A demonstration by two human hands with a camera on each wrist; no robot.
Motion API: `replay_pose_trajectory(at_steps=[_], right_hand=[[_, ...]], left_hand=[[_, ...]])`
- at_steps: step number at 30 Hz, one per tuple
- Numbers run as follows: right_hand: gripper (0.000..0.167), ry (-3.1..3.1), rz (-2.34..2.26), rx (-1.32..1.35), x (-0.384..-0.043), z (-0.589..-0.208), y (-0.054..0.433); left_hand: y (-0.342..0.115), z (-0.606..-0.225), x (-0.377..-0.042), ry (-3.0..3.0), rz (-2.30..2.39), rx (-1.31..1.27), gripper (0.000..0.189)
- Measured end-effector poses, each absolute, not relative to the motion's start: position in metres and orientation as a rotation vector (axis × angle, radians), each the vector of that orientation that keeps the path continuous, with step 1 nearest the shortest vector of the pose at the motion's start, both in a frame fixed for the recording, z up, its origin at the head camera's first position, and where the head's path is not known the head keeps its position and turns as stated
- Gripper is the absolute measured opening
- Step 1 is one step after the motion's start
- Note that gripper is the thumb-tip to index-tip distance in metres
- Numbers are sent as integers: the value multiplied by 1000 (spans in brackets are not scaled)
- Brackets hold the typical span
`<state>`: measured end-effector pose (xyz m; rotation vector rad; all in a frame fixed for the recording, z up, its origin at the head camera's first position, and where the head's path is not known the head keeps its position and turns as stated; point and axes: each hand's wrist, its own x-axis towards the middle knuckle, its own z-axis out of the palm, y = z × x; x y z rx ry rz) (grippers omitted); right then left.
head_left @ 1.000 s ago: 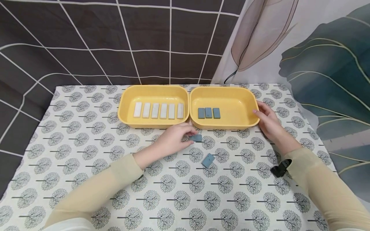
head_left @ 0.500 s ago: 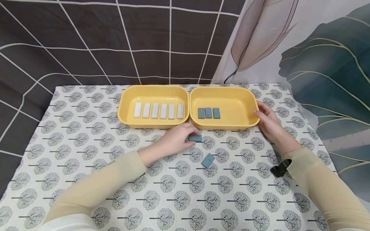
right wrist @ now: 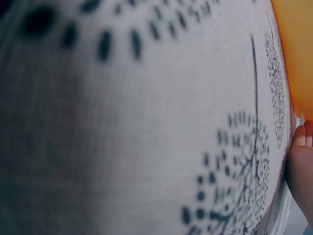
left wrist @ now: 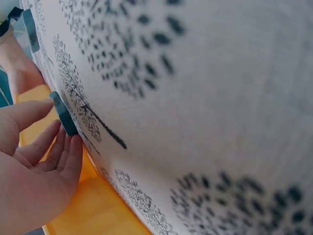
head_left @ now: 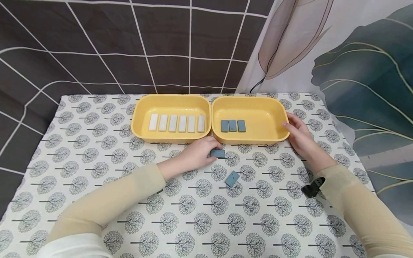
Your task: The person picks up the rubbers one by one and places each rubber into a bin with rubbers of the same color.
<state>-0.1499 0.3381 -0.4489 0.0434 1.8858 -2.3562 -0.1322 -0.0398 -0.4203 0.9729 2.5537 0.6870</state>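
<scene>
My left hand (head_left: 200, 152) pinches a small blue-grey rectangular block (head_left: 218, 153) that lies on the tablecloth in front of the two yellow bins. In the left wrist view the thumb meets one end of this block (left wrist: 63, 113) and the fingertips touch the other. A second blue-grey block (head_left: 232, 178) lies tilted nearer the front. My right hand (head_left: 300, 135) holds the right end of the right yellow bin (head_left: 264, 123), thumb over its rim and fingers outside. Inside that bin, three blue-grey blocks (head_left: 232, 125) stand side by side at the left.
The left yellow bin (head_left: 142, 122) touches the right one and holds a row of several white blocks (head_left: 172, 123). A tree-patterned cloth (head_left: 258, 222) covers the table. A dark gridded curtain (head_left: 113, 36) hangs behind, and a leaf-patterned one (head_left: 371, 89) at the right.
The left hand has shifted slightly right, closer around the blue-grey block, while the left forearm has moved a little. The right hand, both bins and the other blocks stay put.
</scene>
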Motion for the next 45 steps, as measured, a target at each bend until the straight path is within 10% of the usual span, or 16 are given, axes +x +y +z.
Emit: replay_pose_trajectory(at_steps=[45], right_hand=[[37, 1896, -2349, 52, -151, -450, 338]], left_hand=[[-44, -425, -129, 2559, 774, 977, 44]])
